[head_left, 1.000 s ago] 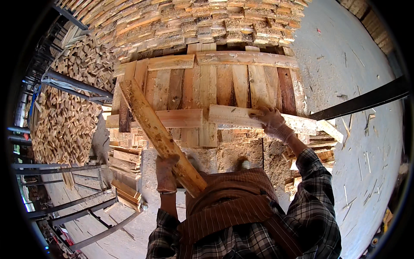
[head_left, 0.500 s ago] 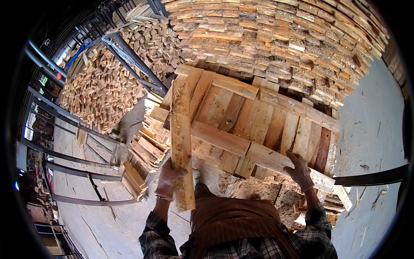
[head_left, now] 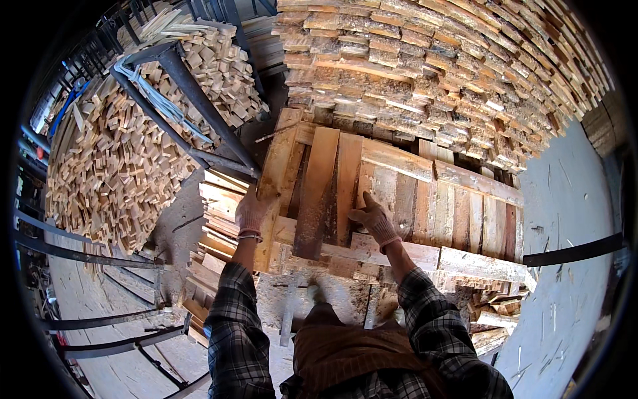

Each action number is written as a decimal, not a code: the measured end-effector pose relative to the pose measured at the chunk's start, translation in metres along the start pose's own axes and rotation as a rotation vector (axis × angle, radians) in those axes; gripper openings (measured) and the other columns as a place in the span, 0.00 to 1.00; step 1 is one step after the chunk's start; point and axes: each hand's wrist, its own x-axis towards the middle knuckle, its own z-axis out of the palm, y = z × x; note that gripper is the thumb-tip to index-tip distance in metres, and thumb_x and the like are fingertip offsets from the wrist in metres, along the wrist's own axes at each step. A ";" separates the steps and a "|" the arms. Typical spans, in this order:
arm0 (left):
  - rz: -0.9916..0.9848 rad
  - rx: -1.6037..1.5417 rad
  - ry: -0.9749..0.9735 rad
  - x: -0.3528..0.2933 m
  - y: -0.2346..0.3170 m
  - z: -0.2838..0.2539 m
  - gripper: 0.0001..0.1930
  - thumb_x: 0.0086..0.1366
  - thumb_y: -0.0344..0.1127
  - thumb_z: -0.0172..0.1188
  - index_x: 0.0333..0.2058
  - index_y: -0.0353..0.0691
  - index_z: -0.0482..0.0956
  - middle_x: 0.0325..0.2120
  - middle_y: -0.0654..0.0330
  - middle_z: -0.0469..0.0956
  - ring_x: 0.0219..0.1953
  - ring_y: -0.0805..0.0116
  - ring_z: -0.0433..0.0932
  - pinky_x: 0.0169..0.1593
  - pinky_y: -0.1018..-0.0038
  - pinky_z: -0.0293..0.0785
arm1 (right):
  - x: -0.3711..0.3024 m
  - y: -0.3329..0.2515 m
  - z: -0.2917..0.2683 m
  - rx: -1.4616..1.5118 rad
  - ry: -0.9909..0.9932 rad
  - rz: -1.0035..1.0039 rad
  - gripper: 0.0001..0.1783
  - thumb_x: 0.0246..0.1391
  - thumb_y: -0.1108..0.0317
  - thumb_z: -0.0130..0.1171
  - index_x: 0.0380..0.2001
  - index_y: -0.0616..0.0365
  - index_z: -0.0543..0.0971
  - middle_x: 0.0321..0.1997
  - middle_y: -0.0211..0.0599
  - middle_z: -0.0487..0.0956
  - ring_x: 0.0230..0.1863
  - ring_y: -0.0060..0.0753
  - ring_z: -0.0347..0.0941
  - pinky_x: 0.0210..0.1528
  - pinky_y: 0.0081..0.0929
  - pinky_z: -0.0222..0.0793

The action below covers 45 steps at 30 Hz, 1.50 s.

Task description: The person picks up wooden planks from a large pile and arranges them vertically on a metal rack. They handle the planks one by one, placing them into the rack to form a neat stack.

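Note:
A wooden board (head_left: 278, 176) lies at the left end of a layer of boards on the stack in front of me. My left hand (head_left: 252, 211), in a knitted work glove, grips that board by its left edge; part of the fingers is hidden. Farther right, my gloved right hand (head_left: 374, 221) hangs over the layer with thumb and forefinger spread, nothing in it. Just left of it a darker loose board (head_left: 318, 193) rests at a slant across the layer. Long rails (head_left: 475, 263) run along the near side of the stack.
Behind the stack rises a tall pile of boards (head_left: 412, 73). A heap of short wood pieces (head_left: 119, 159) fills the left, beside a dark metal frame (head_left: 212, 113) with blue strapping. A black curved bar (head_left: 575, 253) juts in at the right. Cut pieces (head_left: 206, 266) lie near my left arm.
My left hand has moved forward with the board, which now lies on the stack's left end. My right hand has left the near rail and moved left, over the layer.

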 end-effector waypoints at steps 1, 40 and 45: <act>-0.001 -0.057 0.017 0.002 -0.017 0.003 0.29 0.59 0.48 0.63 0.54 0.38 0.68 0.45 0.45 0.78 0.46 0.47 0.78 0.47 0.61 0.74 | 0.000 -0.004 0.013 -0.035 -0.005 -0.030 0.48 0.49 0.70 0.65 0.69 0.60 0.51 0.45 0.48 0.80 0.41 0.30 0.77 0.41 0.25 0.74; 0.024 -0.286 0.227 0.018 0.001 0.037 0.17 0.66 0.38 0.53 0.49 0.35 0.78 0.43 0.50 0.81 0.44 0.54 0.80 0.48 0.66 0.74 | 0.044 0.024 0.062 -0.260 0.282 -0.374 0.40 0.49 0.64 0.56 0.67 0.55 0.59 0.49 0.64 0.75 0.51 0.57 0.74 0.52 0.38 0.70; 0.075 -0.331 0.241 0.012 0.011 0.029 0.18 0.68 0.41 0.53 0.50 0.36 0.77 0.45 0.48 0.80 0.46 0.51 0.79 0.48 0.65 0.74 | 0.044 0.020 0.063 -0.407 0.253 -0.127 0.41 0.49 0.63 0.57 0.68 0.47 0.58 0.47 0.61 0.76 0.47 0.56 0.75 0.48 0.41 0.70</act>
